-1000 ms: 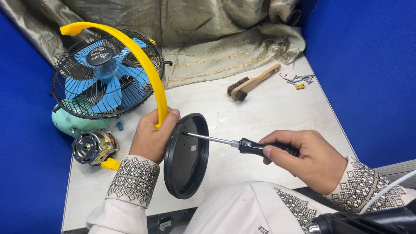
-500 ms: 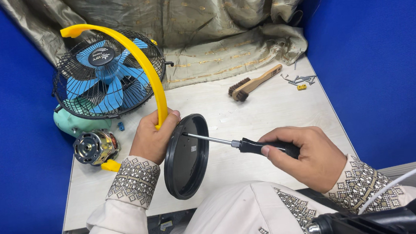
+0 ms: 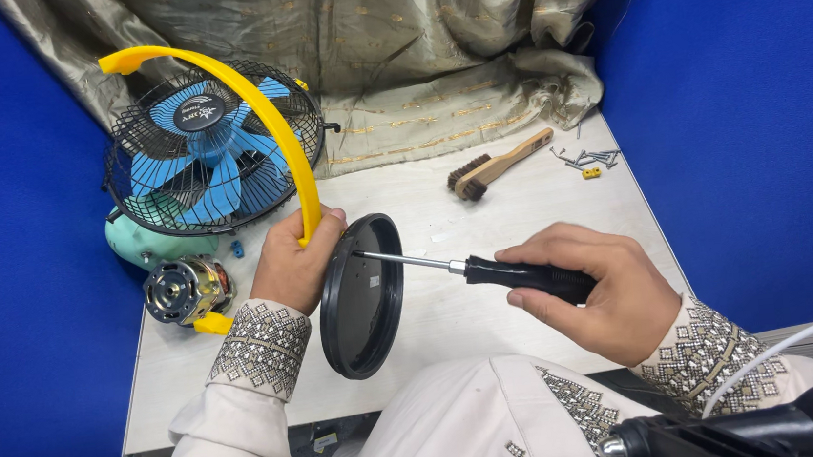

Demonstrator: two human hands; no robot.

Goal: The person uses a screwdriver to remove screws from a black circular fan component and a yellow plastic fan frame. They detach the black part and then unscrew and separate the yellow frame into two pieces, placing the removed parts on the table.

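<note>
My left hand (image 3: 294, 260) grips the lower end of a curved yellow plastic arch (image 3: 257, 114) where it meets a round black disc base (image 3: 362, 299), which stands on edge over the table's front. My right hand (image 3: 596, 288) is closed around the black handle of a screwdriver (image 3: 489, 272). Its metal shaft points left and its tip touches the inner face of the disc.
A black wire-caged fan with blue blades (image 3: 206, 150) on a teal body stands at the back left. A bare electric motor (image 3: 182, 289) lies beside my left wrist. A wooden brush (image 3: 497, 164) and loose screws (image 3: 589, 158) lie at the back right. Beige cloth (image 3: 391, 53) drapes the rear.
</note>
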